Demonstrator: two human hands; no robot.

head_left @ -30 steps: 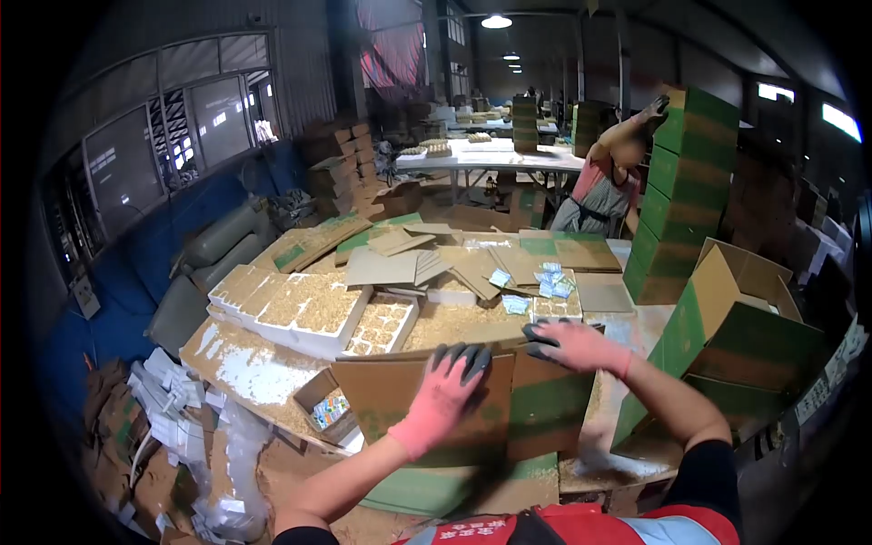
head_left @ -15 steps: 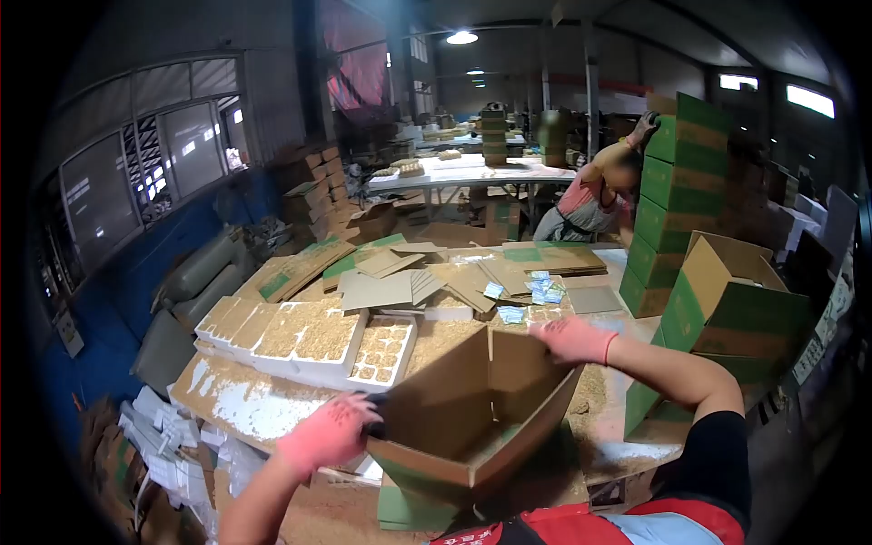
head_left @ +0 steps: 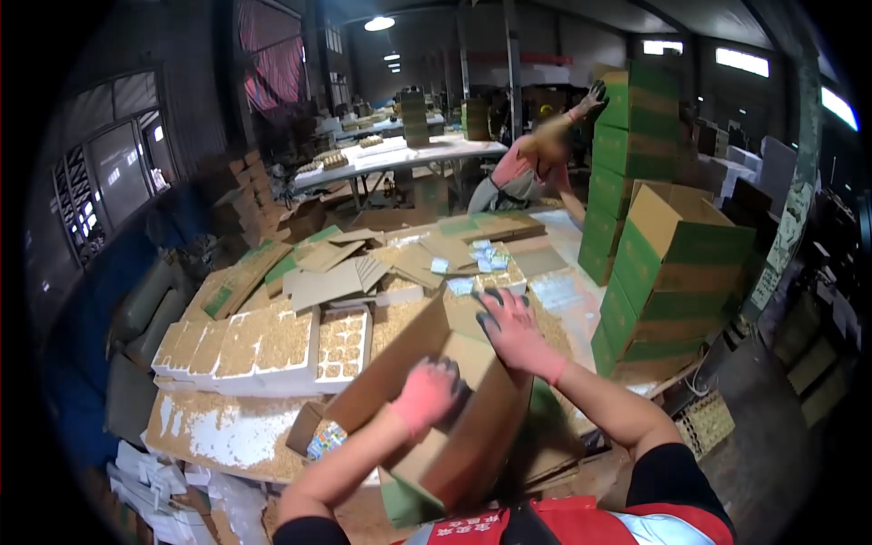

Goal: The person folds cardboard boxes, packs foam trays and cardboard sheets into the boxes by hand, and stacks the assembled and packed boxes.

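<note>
An open cardboard box [head_left: 486, 427], brown inside with green on its outside, stands tilted in front of me at the table's near edge. My left hand [head_left: 429, 397], in a pink glove with dark fingertips, is inside the box, fingers slightly bent and apart near its inner right wall. I see nothing held in it. Over the box's far right rim lies my right hand [head_left: 518, 334], gloved the same way, fingers spread. The rim under its palm is partly hidden. Left of the box sits a small open carton [head_left: 307, 427] containing colourful packets [head_left: 327, 441].
White foam trays [head_left: 245, 350] filled with tan granular material lie left on the table. Behind are flattened cardboard [head_left: 336, 283] and blue-white packets [head_left: 490, 257]. Green-brown boxes [head_left: 668, 263] are stacked at right. Beyond, a co-worker [head_left: 531, 168] reaches to a tall box stack [head_left: 627, 163].
My left hand has moved from the box's left rim into it. My right hand's fingers have spread on the rim. The box has turned, and the view has swung right.
</note>
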